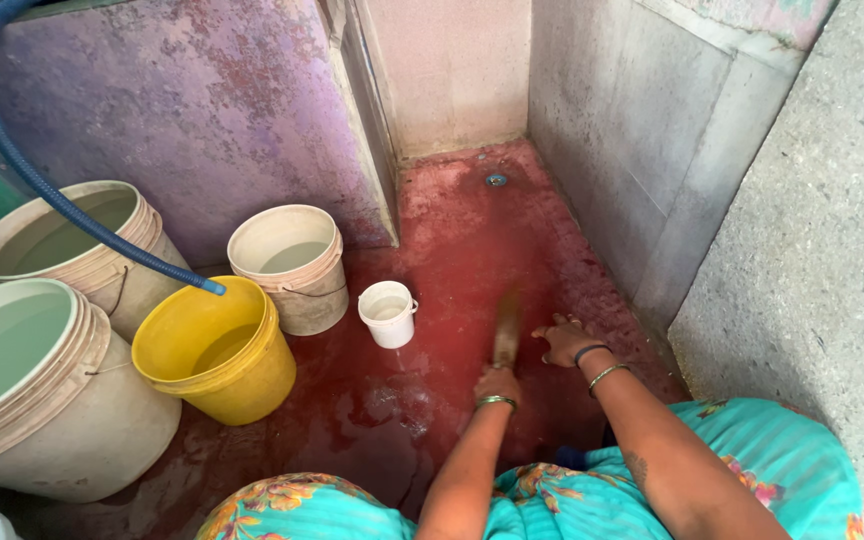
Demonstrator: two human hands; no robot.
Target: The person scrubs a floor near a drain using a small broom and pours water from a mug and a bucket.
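Left hand (497, 384) clenched around blurred brush (507, 325) on red floor (452, 240), right hand (562, 340) released, flat just beside it

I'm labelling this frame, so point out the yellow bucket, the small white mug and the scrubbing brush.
yellow bucket (242, 385): head view, outer side wall.
small white mug (389, 325): head view, front wall.
scrubbing brush (507, 335): head view, blurred middle, above the left hand (498, 384).

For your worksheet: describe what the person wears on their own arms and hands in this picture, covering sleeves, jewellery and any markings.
Both forearms are bare, with no gloves or long sleeves. The left hand has a thin metal bangle at the wrist. The right hand has two bands: a dark one and a thin metal one. A small dark marking shows on the right forearm. The turquoise garment has a floral print.
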